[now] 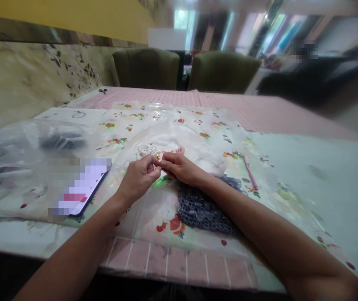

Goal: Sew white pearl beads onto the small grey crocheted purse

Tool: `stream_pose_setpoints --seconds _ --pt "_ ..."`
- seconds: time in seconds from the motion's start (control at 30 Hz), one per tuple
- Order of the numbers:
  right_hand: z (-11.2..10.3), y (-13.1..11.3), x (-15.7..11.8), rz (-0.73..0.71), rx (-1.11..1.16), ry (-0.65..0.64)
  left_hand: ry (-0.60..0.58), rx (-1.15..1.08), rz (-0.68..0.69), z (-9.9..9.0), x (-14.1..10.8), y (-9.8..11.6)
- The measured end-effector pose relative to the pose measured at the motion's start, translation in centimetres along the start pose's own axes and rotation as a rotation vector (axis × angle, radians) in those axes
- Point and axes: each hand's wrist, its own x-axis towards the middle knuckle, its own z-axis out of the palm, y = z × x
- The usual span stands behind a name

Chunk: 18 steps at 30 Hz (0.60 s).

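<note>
Pink checked tablecloth point(260, 110) w/ floral plastic sheet point(198, 125) on top. Left hand point(139, 175) & right hand point(179, 167) meet fingertip to fingertip, both pinching sth tiny, prob. 1 bead. White pearl bead cluster point(147, 150) sits just beyond left hand; grey crocheted piece point(202, 207) under right wrist.

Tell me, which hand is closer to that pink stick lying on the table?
Right. The right hand is left of the pink stick, with bare cloth between; the left hand sits farther left still, fingers meeting the right's.

Soft, even daylight enters from windows point(185, 21) at the far end. Background blurred; edges bowed and smeared. Faint glare on plastic sheet point(172, 125). Shadows weak.
</note>
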Motion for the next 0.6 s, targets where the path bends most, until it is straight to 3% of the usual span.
stream_pose_setpoints --seconds 0.13,0.33,0.5,0.6 --pt "-0.1 0.29 0.08 -0.12 -0.189 0.051 -0.054 -0.109 -0.078 0.09 -0.04 -0.03" --pt "0.03 0.43 -0.03 -0.147 -0.205 0.021 -0.062 -0.14 -0.083 0.38 -0.08 0.13" --pt "0.29 0.11 -0.16 -0.099 -0.046 0.014 -0.046 -0.278 -0.128 0.4 -0.06 0.05" --pt "0.27 -0.08 -0.22 -0.101 0.033 -0.01 0.007 -0.228 -0.083 0.26 -0.11 0.09"
